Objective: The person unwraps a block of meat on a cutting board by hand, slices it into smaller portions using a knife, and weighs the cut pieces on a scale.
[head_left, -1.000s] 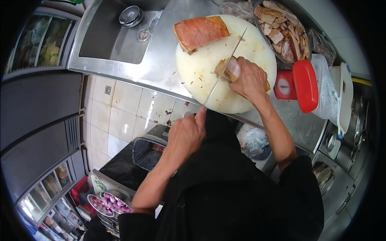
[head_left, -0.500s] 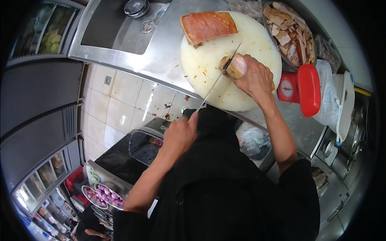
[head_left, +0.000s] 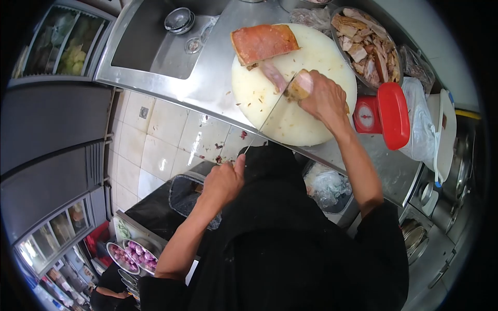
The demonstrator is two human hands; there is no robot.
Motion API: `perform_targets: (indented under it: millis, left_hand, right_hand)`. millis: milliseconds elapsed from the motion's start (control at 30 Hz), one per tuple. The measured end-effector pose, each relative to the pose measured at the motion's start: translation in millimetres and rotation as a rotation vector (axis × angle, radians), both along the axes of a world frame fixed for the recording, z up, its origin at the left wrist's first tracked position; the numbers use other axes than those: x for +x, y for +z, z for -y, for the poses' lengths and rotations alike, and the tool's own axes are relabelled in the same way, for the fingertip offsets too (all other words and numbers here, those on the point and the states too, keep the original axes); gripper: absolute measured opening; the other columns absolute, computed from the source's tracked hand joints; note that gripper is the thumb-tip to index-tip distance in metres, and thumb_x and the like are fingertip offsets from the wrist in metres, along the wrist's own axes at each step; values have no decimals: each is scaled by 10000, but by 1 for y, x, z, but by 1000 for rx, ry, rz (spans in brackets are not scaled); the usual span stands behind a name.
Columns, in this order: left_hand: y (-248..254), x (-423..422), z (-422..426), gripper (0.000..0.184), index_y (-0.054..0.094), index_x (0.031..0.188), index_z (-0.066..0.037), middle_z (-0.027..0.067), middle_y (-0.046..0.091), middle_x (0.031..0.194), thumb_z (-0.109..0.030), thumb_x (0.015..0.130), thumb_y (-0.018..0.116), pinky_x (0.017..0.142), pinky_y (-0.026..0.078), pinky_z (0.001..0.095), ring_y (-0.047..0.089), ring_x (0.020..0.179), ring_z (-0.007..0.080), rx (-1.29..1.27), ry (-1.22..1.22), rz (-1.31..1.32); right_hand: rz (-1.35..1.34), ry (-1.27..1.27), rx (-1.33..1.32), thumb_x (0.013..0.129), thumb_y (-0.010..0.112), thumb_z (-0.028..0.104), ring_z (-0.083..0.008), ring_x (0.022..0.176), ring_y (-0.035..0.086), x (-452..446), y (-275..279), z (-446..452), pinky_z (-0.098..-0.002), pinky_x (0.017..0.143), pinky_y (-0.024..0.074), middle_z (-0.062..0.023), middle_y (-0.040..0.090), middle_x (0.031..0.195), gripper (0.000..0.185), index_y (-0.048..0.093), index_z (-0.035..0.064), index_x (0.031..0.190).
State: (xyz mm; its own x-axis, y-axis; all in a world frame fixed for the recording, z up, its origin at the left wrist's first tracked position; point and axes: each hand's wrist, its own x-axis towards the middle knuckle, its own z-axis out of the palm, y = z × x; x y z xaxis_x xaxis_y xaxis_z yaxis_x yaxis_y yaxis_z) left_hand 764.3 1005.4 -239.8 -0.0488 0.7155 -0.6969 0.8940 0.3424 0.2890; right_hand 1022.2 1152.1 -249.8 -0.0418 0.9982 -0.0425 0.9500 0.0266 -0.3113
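My left hand (head_left: 224, 181) is closed round the handle of a long knife (head_left: 275, 111), whose blade reaches up and right over the round white cutting board (head_left: 249, 111). The blade's far part is against the cut end of a piece of meat (head_left: 299, 87). My right hand (head_left: 324, 98) grips that piece from the right, hiding much of it. Left of the blade lies a pale slice of meat (head_left: 273, 76), just below a large reddish slab of meat (head_left: 264, 42) at the board's upper left edge.
A metal bowl of cut meat (head_left: 397, 65) stands behind the board, with a red scale (head_left: 367, 115) to the right. A sink (head_left: 155, 52) is at upper left. Below the counter are two bins (head_left: 181, 194) (head_left: 332, 189). Another person's arm (head_left: 111, 293) shows at lower left.
The knife has come down through the held piece's end, and a slice now lies left of the blade. My left hand has drawn back down and left.
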Motion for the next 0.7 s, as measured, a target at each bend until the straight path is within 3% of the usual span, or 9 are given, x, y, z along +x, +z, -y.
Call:
perform_targets:
  millis: [100,300,367,400,433,467,533,667,700]
  left_hand:
    - [11,-3,1,700,667,971,109,397,630,894,-504,1036,334,904,489,550,619,938,546,-3,83,73]
    - [41,-24,24,670,650,874,84,340,629,795,-501,1033,365,809,476,535,636,866,502,197,299,196]
    - [39,-39,33,651,626,842,69,295,611,736,-498,1033,372,736,465,497,624,755,438,232,410,219]
    - [30,-48,39,642,609,828,62,264,592,686,-498,1034,373,688,455,469,604,672,385,271,456,225]
    - [30,-54,40,664,568,786,71,186,518,606,-507,1040,360,618,422,428,495,587,264,270,495,243]
    - [28,-58,42,701,536,747,75,132,466,576,-531,1042,343,574,398,411,446,569,206,337,496,255]
    - [26,-62,46,730,512,708,74,108,477,572,-547,1045,326,553,397,391,448,556,200,331,535,266]
    - [24,-54,55,746,496,662,54,96,491,572,-570,1038,333,515,408,349,466,545,185,319,644,313]
    - [22,-51,56,747,497,661,53,95,489,573,-572,1036,335,509,408,344,471,546,184,317,672,326]
  right_hand:
    - [74,-57,-2,680,704,129,-378,941,660,7,-7,-16,-482,812,517,-197,678,1011,370,621,7,1020]
    - [-157,285,585,762,696,108,-383,1083,559,-21,-9,-16,-454,904,496,-189,599,1189,361,603,15,1098]
    - [-235,421,330,752,675,55,-384,1051,572,-43,-38,-22,-468,887,502,-174,601,1132,380,584,2,1117]
    - [-201,279,124,739,644,8,-381,1030,578,-63,-35,-17,-476,875,507,-163,595,1097,429,554,-3,1158]
    - [-117,198,-17,730,610,-23,-383,1083,559,-80,-32,-18,-476,866,512,-181,563,1153,475,515,-1,1195]
    - [-51,171,30,706,672,-6,-369,1111,522,-89,-65,-22,-478,840,512,-188,515,1232,493,518,24,1174]
    - [89,146,100,815,626,76,-369,1096,516,-100,-82,-30,-491,823,505,-212,488,1250,446,471,34,1231]
    - [-391,161,-94,840,563,43,-461,1041,554,-92,-53,-14,-546,824,490,-280,500,1204,387,462,-17,1209]
    - [-515,163,-30,848,534,25,-493,962,583,-86,-40,-8,-553,829,479,-309,537,1102,356,458,-51,1187]
